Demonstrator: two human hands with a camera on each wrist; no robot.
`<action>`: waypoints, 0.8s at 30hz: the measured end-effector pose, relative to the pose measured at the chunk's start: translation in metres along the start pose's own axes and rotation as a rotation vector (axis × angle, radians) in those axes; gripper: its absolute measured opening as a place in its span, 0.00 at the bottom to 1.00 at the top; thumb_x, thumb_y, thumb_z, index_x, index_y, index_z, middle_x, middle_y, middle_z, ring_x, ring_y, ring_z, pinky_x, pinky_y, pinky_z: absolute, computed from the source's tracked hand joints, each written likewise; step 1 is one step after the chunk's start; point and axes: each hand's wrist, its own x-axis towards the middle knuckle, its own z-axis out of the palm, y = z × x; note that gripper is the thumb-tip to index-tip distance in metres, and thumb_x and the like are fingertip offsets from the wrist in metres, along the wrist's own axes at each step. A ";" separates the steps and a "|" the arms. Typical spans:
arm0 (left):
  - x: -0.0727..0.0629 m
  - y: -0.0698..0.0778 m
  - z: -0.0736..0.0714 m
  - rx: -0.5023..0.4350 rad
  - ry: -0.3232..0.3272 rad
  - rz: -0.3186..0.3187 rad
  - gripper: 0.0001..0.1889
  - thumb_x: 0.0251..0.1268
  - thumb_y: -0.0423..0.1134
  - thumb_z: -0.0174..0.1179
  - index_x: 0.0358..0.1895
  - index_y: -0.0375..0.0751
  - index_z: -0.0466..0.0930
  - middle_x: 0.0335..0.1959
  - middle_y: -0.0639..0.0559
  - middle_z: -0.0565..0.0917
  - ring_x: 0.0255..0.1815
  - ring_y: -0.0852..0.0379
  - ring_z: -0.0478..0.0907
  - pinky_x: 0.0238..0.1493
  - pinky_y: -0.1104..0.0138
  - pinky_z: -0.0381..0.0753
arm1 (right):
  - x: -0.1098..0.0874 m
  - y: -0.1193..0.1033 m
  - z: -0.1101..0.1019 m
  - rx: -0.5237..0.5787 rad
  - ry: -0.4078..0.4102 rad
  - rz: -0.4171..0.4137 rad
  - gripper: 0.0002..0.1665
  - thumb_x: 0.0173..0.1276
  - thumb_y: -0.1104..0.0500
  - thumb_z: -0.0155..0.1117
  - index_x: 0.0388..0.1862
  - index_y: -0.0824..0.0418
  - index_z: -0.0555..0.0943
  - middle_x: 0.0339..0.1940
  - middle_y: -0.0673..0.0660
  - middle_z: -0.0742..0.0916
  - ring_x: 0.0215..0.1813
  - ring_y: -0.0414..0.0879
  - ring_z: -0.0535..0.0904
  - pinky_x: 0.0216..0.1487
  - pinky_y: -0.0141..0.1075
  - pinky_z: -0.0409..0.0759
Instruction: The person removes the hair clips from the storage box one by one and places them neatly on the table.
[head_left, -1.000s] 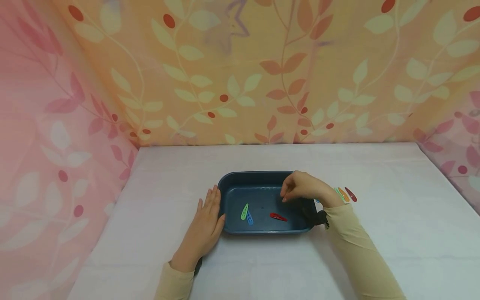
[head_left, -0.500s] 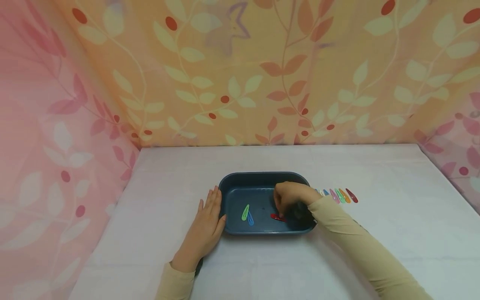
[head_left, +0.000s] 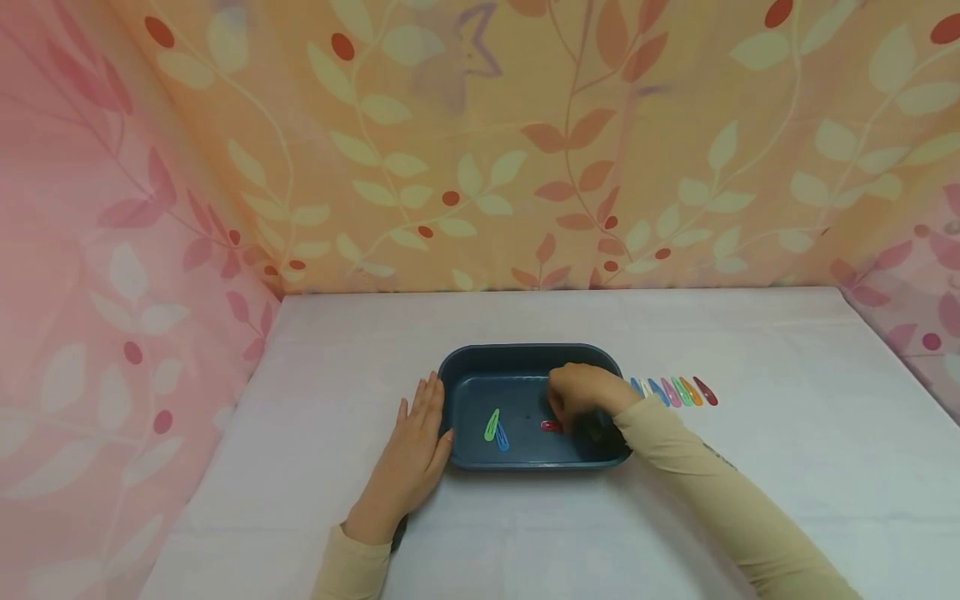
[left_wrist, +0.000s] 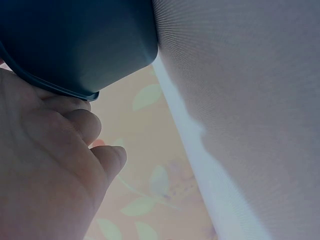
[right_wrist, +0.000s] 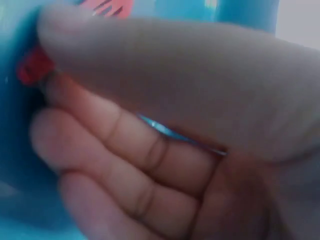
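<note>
A dark blue tray (head_left: 525, 466) sits on the table. My left hand (head_left: 408, 454) lies with straight fingers against the tray's left side; in the left wrist view its fingers touch the rim (left_wrist: 55, 89). My right hand (head_left: 587, 392) reaches down inside the tray, on the right. Its thumb and forefinger pinch a red snap hair clip (head_left: 551, 426), partly hidden by the fingers. In the right wrist view the red clip (right_wrist: 35, 66) shows on both sides of the thumb tip. A green hair clip (head_left: 492, 425) and a blue hair clip (head_left: 502, 437) touch in the tray's left half.
To the right of the tray, several hair clips (head_left: 670, 392) in different colours lie in a row on the white tablecloth (head_left: 787, 433). Leaf-patterned cloth (head_left: 487, 167) hangs behind the table and along both sides.
My right hand has gone down into the tray and onto the red hair clip, uncovering more of the row at right. The left hand stays at the tray's side.
</note>
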 end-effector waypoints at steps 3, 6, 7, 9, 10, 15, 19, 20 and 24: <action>0.000 0.000 0.000 -0.003 -0.003 -0.002 0.33 0.69 0.36 0.50 0.71 0.25 0.48 0.74 0.36 0.48 0.75 0.43 0.43 0.67 0.42 0.47 | 0.003 0.002 -0.001 -0.001 0.014 -0.049 0.15 0.43 0.68 0.76 0.12 0.55 0.78 0.13 0.46 0.78 0.20 0.39 0.71 0.23 0.31 0.70; 0.000 0.001 -0.001 -0.002 -0.008 -0.006 0.33 0.70 0.37 0.50 0.72 0.25 0.47 0.74 0.36 0.48 0.75 0.44 0.42 0.67 0.42 0.47 | 0.006 0.002 -0.002 0.013 0.019 -0.104 0.13 0.44 0.69 0.74 0.14 0.55 0.80 0.15 0.45 0.78 0.21 0.39 0.71 0.24 0.31 0.71; 0.000 0.000 -0.001 0.000 -0.007 -0.006 0.33 0.70 0.37 0.50 0.71 0.25 0.47 0.74 0.35 0.48 0.75 0.43 0.43 0.67 0.42 0.48 | 0.007 0.001 -0.002 0.021 0.030 -0.117 0.12 0.45 0.70 0.73 0.15 0.55 0.80 0.15 0.45 0.78 0.21 0.39 0.71 0.24 0.31 0.71; 0.001 0.001 -0.001 0.005 -0.004 -0.004 0.33 0.70 0.37 0.50 0.71 0.25 0.47 0.74 0.35 0.49 0.74 0.42 0.44 0.67 0.42 0.48 | 0.008 0.000 -0.003 0.040 0.057 -0.130 0.11 0.47 0.70 0.72 0.17 0.56 0.81 0.17 0.45 0.79 0.22 0.39 0.72 0.25 0.31 0.72; 0.000 0.001 -0.001 0.008 -0.003 -0.004 0.33 0.70 0.37 0.50 0.71 0.25 0.48 0.74 0.35 0.49 0.74 0.42 0.45 0.67 0.42 0.48 | 0.008 0.000 -0.003 0.046 0.074 -0.122 0.11 0.47 0.69 0.72 0.18 0.55 0.81 0.18 0.45 0.79 0.23 0.39 0.72 0.26 0.31 0.72; 0.001 0.001 0.000 0.008 0.008 0.002 0.33 0.69 0.37 0.50 0.71 0.25 0.49 0.74 0.35 0.49 0.74 0.42 0.45 0.67 0.42 0.49 | 0.002 0.003 -0.004 0.081 0.111 -0.060 0.11 0.46 0.67 0.75 0.17 0.55 0.81 0.18 0.45 0.80 0.23 0.40 0.72 0.26 0.32 0.72; 0.001 0.000 0.001 0.013 0.035 0.019 0.33 0.68 0.37 0.50 0.70 0.24 0.50 0.73 0.34 0.51 0.74 0.41 0.47 0.65 0.41 0.51 | -0.002 0.006 -0.003 0.063 0.085 -0.033 0.13 0.41 0.67 0.78 0.15 0.55 0.80 0.16 0.45 0.79 0.22 0.40 0.72 0.25 0.31 0.71; 0.000 0.000 0.001 0.017 0.044 0.026 0.33 0.68 0.36 0.50 0.70 0.23 0.51 0.73 0.33 0.52 0.73 0.40 0.48 0.65 0.41 0.52 | -0.002 0.007 -0.002 0.054 0.084 -0.031 0.14 0.40 0.67 0.78 0.14 0.55 0.80 0.16 0.45 0.79 0.22 0.40 0.72 0.25 0.31 0.71; 0.000 -0.001 0.001 0.022 0.049 0.029 0.33 0.68 0.37 0.51 0.70 0.23 0.51 0.73 0.33 0.52 0.72 0.38 0.50 0.65 0.40 0.53 | -0.001 0.007 0.000 0.049 0.094 -0.024 0.15 0.38 0.68 0.78 0.14 0.55 0.79 0.16 0.45 0.79 0.21 0.40 0.72 0.24 0.31 0.70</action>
